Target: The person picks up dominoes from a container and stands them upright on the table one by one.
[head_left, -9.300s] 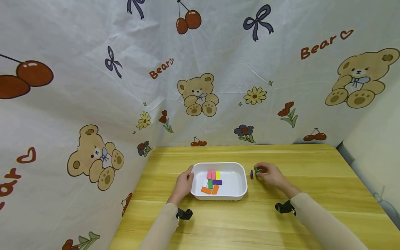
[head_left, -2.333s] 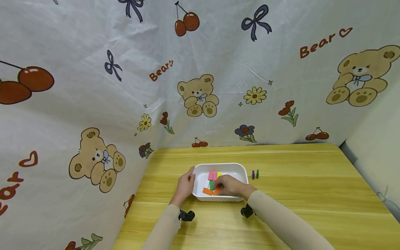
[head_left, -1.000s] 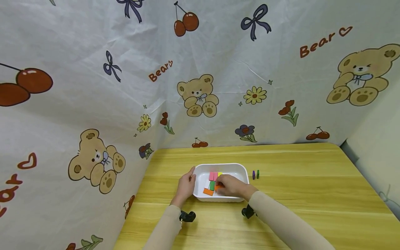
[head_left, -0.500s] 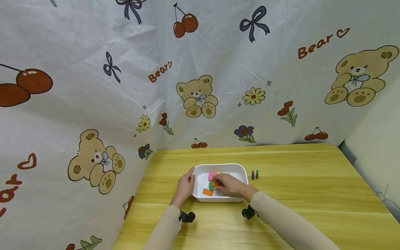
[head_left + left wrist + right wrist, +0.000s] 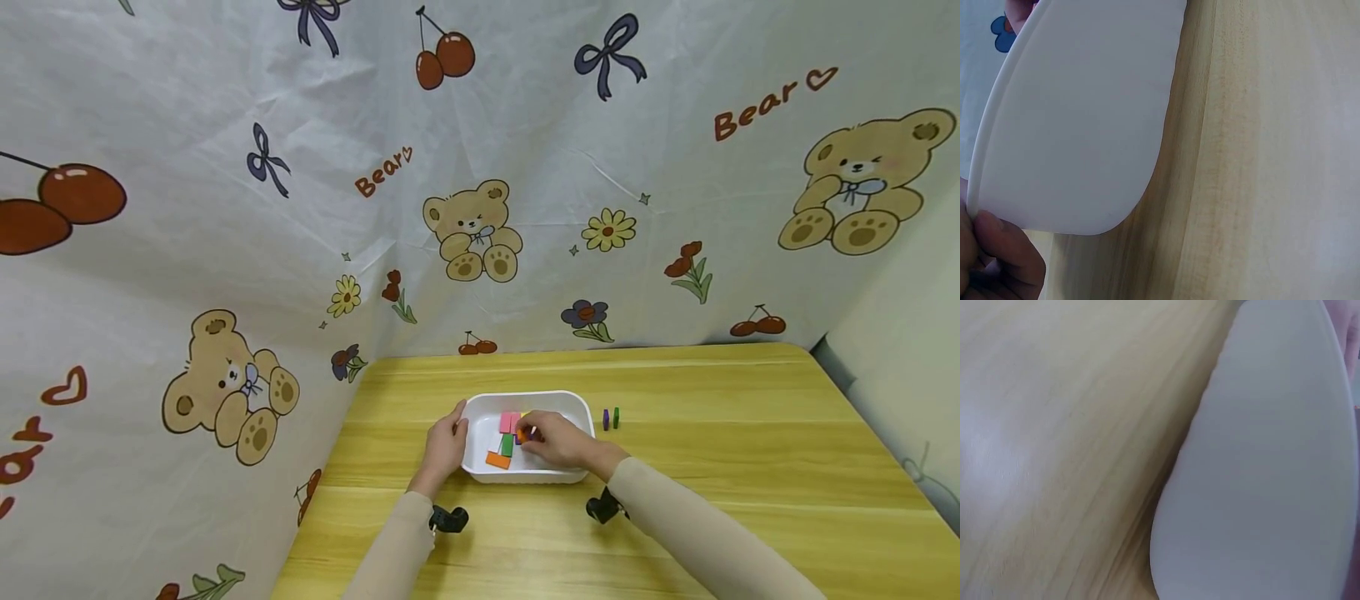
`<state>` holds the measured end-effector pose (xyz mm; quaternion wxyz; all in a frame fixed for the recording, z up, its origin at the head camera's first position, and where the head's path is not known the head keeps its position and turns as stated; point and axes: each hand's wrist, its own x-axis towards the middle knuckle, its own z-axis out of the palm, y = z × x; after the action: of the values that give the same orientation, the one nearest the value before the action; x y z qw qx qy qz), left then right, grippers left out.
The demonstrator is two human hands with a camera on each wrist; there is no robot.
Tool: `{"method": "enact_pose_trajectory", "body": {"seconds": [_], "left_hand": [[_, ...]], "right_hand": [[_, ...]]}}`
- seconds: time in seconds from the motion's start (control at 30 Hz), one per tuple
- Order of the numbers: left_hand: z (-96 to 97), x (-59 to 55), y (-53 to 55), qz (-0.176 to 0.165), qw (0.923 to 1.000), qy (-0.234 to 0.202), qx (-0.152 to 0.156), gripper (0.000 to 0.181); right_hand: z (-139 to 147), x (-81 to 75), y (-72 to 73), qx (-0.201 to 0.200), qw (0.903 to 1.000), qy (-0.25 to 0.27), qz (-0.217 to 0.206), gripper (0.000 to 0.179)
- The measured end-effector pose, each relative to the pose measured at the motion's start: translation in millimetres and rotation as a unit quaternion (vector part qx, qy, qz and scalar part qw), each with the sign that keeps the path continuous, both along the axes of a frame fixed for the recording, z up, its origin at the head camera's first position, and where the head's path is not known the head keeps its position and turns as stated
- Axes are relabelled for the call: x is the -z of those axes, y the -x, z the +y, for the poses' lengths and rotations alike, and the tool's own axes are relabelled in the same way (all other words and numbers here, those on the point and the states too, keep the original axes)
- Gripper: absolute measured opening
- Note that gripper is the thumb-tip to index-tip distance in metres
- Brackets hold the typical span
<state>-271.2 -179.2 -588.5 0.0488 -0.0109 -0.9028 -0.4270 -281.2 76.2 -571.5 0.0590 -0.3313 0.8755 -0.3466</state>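
Orange block (image 5: 521, 435) was pinched in the right hand's grip (image 5: 558, 439), inside the white tray (image 5: 525, 477), the wrist crossing above the tray's right front corner. The left hand's grip (image 5: 447, 446) clasped the left rim. Pink blocks (image 5: 506, 422), a flat green block (image 5: 507, 445) and a second orange block (image 5: 498, 460) lay leftward of the held one. Just outside the right rim, a purple block (image 5: 606, 419) and an upright green block (image 5: 617, 417) stood narrowly apart; beyond them the desk (image 5: 750, 417) stretched to its right edge. Printed cloth (image 5: 540, 167) rose behind its far edge.
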Motion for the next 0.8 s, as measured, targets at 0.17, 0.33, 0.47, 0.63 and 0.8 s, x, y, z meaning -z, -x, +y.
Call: {"method": "enact_pose_trajectory", "body": {"seconds": [0.17, 0.33, 0.47, 0.63, 0.8], "left_hand": [[0.1, -0.1, -0.1, -0.003, 1.0, 0.001, -0.001, 0.044], [-0.4, -0.3, -0.4, -0.005, 1.0, 0.001, -0.005, 0.044], [0.2, -0.7, -0.7, -0.007, 1.0, 0.003, -0.006, 0.044], [0.1, -0.4, -0.1, -0.002, 1.0, 0.006, -0.001, 0.044], [-0.7, 0.3, 0.4, 0.004, 1.0, 0.006, 0.002, 0.044]], "right_hand": [[7, -5.8, -0.6, 0.008, 0.9996, 0.009, -0.025, 0.022], [13, -13.6, -3.3, 0.004, 0.9993, 0.015, -0.035, 0.022], [19, -17.0, -3.9, 0.003, 0.9995, 0.011, -0.028, 0.021], [25, -23.1, -6.2, 0.008, 0.9996, 0.012, -0.023, 0.016], [30, -28.6, -7.9, 0.003, 0.9995, 0.02, -0.023, 0.016]]}}
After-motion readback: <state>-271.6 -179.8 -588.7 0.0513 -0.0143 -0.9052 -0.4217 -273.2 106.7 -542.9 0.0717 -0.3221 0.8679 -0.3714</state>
